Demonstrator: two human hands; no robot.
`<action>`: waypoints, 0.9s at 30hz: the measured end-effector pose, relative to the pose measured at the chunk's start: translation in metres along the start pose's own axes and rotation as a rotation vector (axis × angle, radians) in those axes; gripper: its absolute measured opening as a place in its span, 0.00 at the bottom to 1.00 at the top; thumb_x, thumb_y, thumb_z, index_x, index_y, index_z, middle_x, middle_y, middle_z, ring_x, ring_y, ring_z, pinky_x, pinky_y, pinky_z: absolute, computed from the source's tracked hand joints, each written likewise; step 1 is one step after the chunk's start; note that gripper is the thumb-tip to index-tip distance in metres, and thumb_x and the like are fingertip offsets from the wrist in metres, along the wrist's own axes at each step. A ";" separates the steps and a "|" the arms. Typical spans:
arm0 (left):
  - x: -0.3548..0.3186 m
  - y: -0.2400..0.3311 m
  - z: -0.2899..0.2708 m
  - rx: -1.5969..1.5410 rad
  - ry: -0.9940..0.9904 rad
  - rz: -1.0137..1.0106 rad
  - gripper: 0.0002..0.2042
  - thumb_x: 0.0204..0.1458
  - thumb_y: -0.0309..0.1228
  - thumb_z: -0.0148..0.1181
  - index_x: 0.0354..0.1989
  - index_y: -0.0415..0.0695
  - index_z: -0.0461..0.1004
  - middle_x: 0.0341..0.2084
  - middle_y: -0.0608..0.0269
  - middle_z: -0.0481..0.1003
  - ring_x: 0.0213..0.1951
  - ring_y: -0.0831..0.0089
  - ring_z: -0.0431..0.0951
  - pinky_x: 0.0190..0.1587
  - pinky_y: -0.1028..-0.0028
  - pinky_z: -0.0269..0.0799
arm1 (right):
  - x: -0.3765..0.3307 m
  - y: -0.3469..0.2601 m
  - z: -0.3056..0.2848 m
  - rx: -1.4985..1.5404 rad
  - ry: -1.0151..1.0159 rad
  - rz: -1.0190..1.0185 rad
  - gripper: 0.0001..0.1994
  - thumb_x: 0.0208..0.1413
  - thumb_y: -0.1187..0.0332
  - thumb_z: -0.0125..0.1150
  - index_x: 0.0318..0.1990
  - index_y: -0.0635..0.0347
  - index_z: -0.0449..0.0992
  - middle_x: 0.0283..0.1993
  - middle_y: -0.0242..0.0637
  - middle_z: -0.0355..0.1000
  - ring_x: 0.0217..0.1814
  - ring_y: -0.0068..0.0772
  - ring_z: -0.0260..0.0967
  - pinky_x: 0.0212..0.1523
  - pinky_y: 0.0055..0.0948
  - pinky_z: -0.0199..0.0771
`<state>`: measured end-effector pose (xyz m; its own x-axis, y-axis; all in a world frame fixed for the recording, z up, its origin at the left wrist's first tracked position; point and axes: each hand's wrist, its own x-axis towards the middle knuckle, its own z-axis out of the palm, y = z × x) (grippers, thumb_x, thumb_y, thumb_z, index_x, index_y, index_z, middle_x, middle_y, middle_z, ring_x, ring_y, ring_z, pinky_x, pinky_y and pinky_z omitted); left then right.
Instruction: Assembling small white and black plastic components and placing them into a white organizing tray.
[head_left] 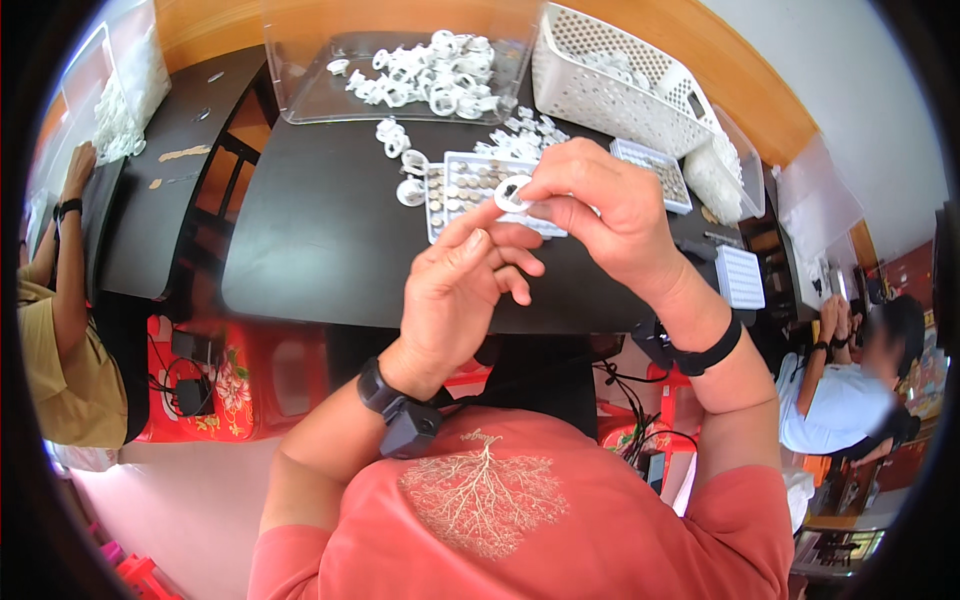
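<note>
Between the thumb and fingers of my right hand (615, 205) is a small white ring-shaped plastic part (511, 205) with a black piece in its middle. My left hand (450, 285) is just below and left of it, the index fingertip at the part's edge. The other left fingers are loosely bent and apart, with nothing visible in the palm. Beyond my hands lies a white compartment tray (449, 160) of small round metallic discs, partly hidden by them. Several white round parts (411, 192) lie beside the tray, and a pile of small white pieces (522, 138) lies behind it.
A clear plastic bin (300, 105) of white parts stands at the back of the dark table (300, 250). Right of it is a white perforated basket (620, 100). Another disc tray (655, 170) and a white box (740, 278) lie right. People work at both sides.
</note>
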<state>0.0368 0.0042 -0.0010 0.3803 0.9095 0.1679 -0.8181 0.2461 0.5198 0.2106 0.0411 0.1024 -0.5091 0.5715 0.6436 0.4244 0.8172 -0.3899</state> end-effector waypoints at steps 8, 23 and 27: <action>0.003 -0.004 0.003 0.148 -0.074 -0.006 0.20 0.60 0.26 0.58 0.61 0.35 0.70 0.42 0.52 0.78 0.41 0.65 0.80 0.37 0.69 0.77 | -0.066 -0.001 0.010 0.113 0.187 0.041 0.11 0.44 0.82 0.69 0.36 0.59 0.79 0.33 0.35 0.74 0.38 0.36 0.74 0.37 0.31 0.75; 0.004 -0.007 0.001 0.186 -0.033 -0.005 0.12 0.55 0.23 0.63 0.47 0.35 0.74 0.36 0.53 0.79 0.35 0.67 0.80 0.33 0.70 0.77 | -0.076 -0.005 0.021 0.201 0.225 0.091 0.15 0.42 0.80 0.69 0.39 0.60 0.76 0.34 0.37 0.73 0.35 0.38 0.73 0.36 0.33 0.74; 0.005 -0.006 0.003 0.236 -0.024 0.002 0.12 0.55 0.24 0.64 0.47 0.35 0.74 0.37 0.53 0.79 0.35 0.68 0.79 0.33 0.70 0.76 | -0.078 -0.004 0.025 0.177 0.224 0.167 0.17 0.41 0.77 0.72 0.40 0.59 0.74 0.34 0.37 0.70 0.34 0.40 0.71 0.35 0.33 0.72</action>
<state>0.0448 0.0062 -0.0009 0.3916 0.9008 0.1874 -0.6963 0.1570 0.7004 0.2299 -0.0052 0.0371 -0.2581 0.6839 0.6824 0.3416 0.7253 -0.5977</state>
